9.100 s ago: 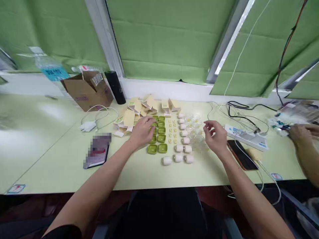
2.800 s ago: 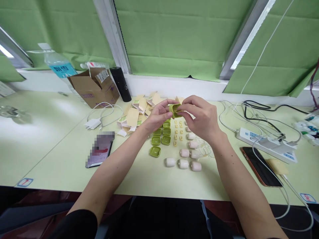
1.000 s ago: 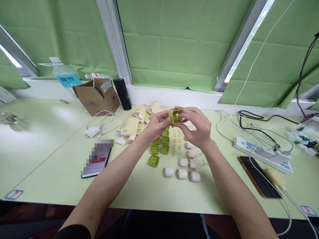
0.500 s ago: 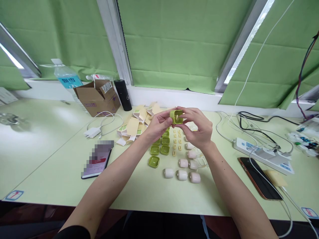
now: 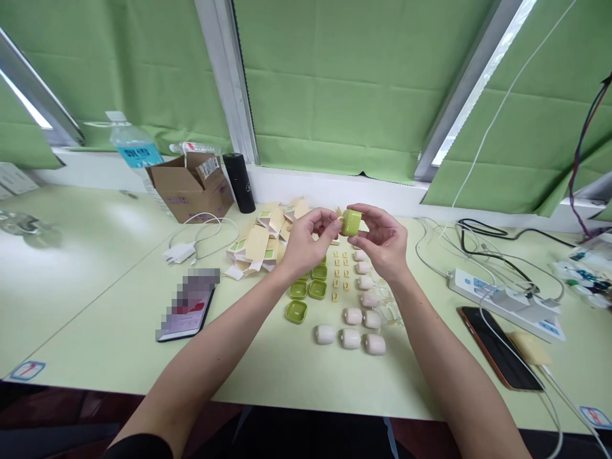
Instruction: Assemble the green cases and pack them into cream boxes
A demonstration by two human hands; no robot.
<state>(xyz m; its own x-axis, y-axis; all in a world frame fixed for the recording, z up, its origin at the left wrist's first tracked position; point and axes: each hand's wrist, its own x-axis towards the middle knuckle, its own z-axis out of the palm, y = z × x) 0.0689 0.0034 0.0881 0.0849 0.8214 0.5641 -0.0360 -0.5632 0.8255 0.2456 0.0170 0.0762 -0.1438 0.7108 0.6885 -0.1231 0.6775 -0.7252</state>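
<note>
A small green cup is held above the table between the fingers of my right hand, its rounded outside toward me. My left hand is closed in a pinch at the cup's left side, on a small pale-yellow piece that sticks out there, partly hidden by the fingertips. Below the hands stand several green cups, open side up. Beside them small yellow hook-like pieces lie in two columns. Several pinkish-white barrel-shaped pieces are set out to the right and in front.
Flattened cream cartons are piled left of the cups, behind a phone. A cardboard box, black flask and water bottle stand at the back. A power strip, cables and another phone lie right.
The green cup has turned so its open side no longer faces me, and has shifted right. My left hand has moved from holding its wall to the small yellow piece; my right hand now holds the cup.
</note>
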